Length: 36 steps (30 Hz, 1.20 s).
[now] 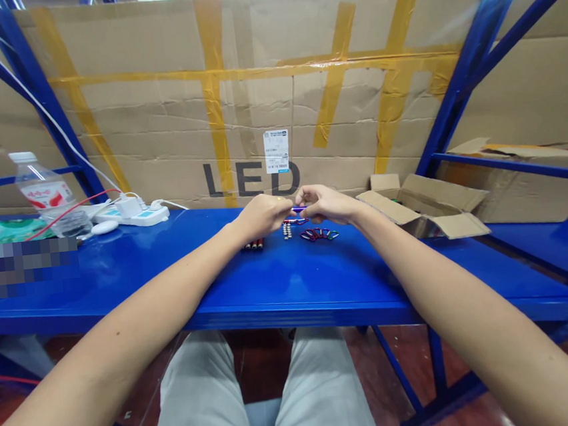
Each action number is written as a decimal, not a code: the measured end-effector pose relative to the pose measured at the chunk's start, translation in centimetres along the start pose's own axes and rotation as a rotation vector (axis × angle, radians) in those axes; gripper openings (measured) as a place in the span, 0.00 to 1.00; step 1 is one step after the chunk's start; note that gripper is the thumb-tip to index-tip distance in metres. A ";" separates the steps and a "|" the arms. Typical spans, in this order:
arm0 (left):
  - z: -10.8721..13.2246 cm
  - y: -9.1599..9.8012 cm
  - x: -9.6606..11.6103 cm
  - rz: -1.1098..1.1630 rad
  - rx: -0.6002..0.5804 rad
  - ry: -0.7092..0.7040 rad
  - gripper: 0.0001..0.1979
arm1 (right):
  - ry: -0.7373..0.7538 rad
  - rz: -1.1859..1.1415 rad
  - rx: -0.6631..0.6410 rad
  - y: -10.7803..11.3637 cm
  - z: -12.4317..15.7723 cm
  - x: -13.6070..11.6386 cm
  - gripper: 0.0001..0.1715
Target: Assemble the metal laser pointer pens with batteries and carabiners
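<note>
Both my hands meet above the blue metal bench (291,286). My left hand (263,215) and my right hand (324,204) are closed in pinches on the two ends of a small purple tube-like part (298,209). Below them on the bench lie a few dark red cylinders (253,245), a little cluster of small silvery parts (287,229) and several red and blue carabiner-like clips (319,234).
An open cardboard box (422,210) sits right of my hands. At the left stand a water bottle (47,194), a white power strip (133,214) with cables, and a green tissue pack (9,231). Taped cardboard marked LED (243,96) backs the bench between blue rack posts.
</note>
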<state>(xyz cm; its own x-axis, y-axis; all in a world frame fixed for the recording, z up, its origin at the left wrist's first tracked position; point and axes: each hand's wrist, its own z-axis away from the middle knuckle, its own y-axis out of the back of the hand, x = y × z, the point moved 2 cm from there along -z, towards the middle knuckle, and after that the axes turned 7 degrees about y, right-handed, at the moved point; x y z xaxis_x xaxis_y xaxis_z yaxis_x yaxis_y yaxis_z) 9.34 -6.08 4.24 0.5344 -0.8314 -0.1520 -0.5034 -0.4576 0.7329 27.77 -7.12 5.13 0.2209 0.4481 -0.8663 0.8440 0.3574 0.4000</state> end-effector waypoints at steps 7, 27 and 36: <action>-0.1 0.2 -0.1 0.460 0.071 0.350 0.10 | 0.465 0.465 0.100 0.2 -0.5 -0.7 0.08; 0.1 -0.9 0.1 -0.083 -0.005 0.035 0.13 | -0.029 -0.049 -0.047 -0.1 -0.3 0.7 0.13; 0.0 -0.2 0.7 0.104 0.065 0.091 0.09 | 0.037 -0.038 0.104 -1.0 -0.5 0.3 0.06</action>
<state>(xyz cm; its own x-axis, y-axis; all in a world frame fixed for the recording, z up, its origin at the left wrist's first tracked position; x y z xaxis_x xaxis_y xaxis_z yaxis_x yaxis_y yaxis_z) 9.81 -6.55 4.03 0.5352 -0.8446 -0.0146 -0.6005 -0.3925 0.6966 26.74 -6.99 4.62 0.1713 0.4669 -0.8676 0.8980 0.2882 0.3324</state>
